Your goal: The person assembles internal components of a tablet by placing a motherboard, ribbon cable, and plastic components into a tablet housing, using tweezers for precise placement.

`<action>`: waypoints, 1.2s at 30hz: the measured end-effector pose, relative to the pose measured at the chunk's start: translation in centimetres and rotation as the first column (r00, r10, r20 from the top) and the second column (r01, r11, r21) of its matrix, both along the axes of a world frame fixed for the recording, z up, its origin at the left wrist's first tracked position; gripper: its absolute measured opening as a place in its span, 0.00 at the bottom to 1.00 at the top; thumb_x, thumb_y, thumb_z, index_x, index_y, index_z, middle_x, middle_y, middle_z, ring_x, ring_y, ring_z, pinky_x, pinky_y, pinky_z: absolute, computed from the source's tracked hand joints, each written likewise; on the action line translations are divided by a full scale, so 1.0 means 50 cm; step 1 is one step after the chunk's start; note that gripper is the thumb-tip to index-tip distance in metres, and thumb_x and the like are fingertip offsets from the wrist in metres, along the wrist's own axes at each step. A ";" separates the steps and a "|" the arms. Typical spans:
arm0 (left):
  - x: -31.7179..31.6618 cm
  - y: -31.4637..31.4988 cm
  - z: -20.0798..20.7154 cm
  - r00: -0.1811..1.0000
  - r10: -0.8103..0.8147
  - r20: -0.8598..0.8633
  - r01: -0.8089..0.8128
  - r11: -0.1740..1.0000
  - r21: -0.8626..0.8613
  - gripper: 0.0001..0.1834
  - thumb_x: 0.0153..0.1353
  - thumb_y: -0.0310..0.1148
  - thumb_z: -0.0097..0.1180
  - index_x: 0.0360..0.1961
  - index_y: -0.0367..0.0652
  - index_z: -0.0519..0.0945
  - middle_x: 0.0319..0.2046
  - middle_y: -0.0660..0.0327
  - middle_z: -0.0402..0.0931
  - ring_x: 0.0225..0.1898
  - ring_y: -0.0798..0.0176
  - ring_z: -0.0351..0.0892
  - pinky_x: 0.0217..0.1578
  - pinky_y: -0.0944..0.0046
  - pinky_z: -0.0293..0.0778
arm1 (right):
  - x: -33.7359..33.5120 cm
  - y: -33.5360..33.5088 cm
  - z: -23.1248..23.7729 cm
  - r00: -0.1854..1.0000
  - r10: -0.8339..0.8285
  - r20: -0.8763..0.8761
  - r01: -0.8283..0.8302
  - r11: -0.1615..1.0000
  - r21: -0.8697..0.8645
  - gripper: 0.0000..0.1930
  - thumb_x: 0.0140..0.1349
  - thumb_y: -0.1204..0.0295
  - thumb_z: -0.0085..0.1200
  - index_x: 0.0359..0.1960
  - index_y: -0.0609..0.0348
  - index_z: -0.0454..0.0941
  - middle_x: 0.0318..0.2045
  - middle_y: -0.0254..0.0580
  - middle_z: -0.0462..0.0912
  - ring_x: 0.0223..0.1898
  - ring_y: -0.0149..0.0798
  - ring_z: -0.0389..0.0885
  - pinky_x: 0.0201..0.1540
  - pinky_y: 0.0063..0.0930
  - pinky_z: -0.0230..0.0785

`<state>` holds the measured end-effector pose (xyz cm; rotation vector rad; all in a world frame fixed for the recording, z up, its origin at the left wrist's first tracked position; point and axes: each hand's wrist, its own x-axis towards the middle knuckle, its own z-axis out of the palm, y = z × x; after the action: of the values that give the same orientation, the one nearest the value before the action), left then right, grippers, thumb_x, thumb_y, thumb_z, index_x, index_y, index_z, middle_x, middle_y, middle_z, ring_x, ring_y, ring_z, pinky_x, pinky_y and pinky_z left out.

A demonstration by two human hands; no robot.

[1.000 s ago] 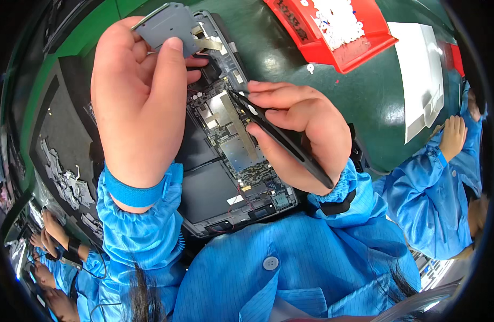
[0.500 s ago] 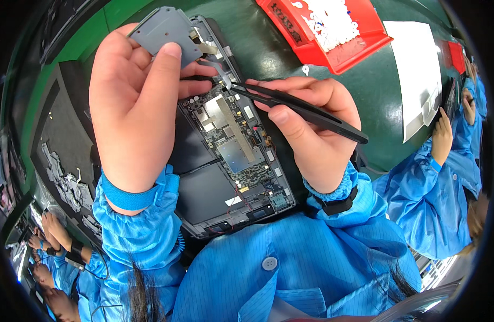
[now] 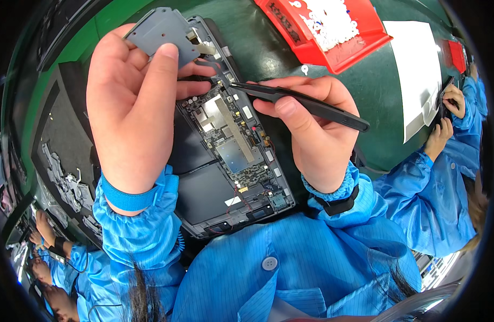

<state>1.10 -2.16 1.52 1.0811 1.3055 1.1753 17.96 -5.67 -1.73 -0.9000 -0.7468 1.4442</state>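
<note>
In the head view, an open, dark-grey, flat rectangular device [image 3: 204, 196] lies on the green worktop [image 3: 360, 80], its long axis slanting from far left to near right. Over the device's far end, the left hand [image 3: 131, 102] pinches a grey, flat metal plate [image 3: 164, 35]. To the device's right, the right hand [image 3: 322, 131] grips slim black tweezers [image 3: 333, 114], which cross its long axis and point left; their tips meet its far right edge, near the left fingertips. Whether they clasp anything, I cannot tell. The right hand is nearer that edge's middle.
</note>
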 end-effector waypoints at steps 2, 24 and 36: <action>-0.003 0.003 0.000 1.000 -0.006 0.005 0.006 1.000 -0.004 0.14 0.65 0.25 0.43 0.50 0.30 0.64 0.37 0.51 0.76 0.36 0.55 0.80 0.34 0.64 0.79 | -0.004 0.002 0.001 1.000 0.000 -0.017 -0.001 1.000 -0.015 0.09 0.54 0.86 0.56 0.32 0.68 0.68 0.38 0.52 0.80 0.39 0.33 0.79 0.42 0.24 0.73; 0.000 0.004 -0.014 0.956 -0.011 -0.294 0.005 1.000 -0.024 0.13 0.59 0.21 0.54 0.46 0.33 0.70 0.37 0.60 0.77 0.36 0.75 0.73 0.37 0.78 0.68 | -0.003 0.013 -0.015 0.863 -0.094 0.497 -0.039 0.967 0.251 0.10 0.48 0.85 0.61 0.23 0.64 0.69 0.26 0.47 0.78 0.34 0.38 0.83 0.34 0.25 0.72; -0.018 -0.018 -0.014 0.944 0.007 -0.329 0.007 0.999 0.041 0.12 0.59 0.22 0.53 0.45 0.34 0.71 0.36 0.61 0.77 0.37 0.74 0.74 0.37 0.77 0.69 | -0.023 -0.006 -0.021 0.850 -0.135 0.509 -0.042 0.946 0.322 0.11 0.47 0.86 0.61 0.22 0.64 0.68 0.25 0.46 0.77 0.33 0.39 0.83 0.33 0.26 0.73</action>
<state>0.19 -3.05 0.84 1.3508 1.5400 1.0551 16.79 -5.96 -2.79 -1.0576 -1.3217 0.9842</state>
